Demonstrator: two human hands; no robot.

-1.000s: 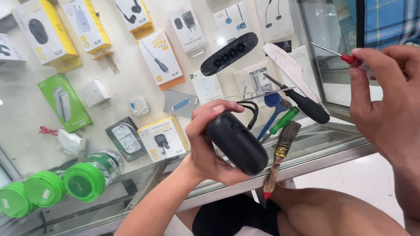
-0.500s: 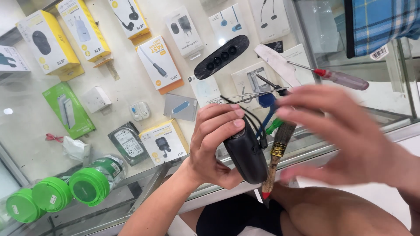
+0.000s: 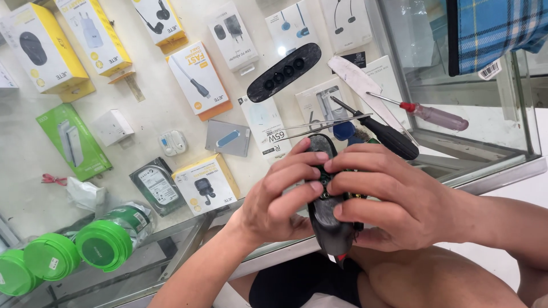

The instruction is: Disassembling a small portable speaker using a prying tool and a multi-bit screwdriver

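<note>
Two hands, left hand (image 3: 279, 197) and right hand (image 3: 394, 199), clamp a black oval device (image 3: 328, 219) at centre frame, steadying it above the glass surface (image 3: 485, 171).

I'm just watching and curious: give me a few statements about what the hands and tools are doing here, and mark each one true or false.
1. Both hands, left hand and right hand, grip the black device. True.
2. The red-handled screwdriver is in the right hand. False: it lies on the glass counter.
3. The black-handled screwdriver lies on the counter. True.
4. The green-lidded containers are stacked on the device. False: they sit under the glass, far left.
</note>
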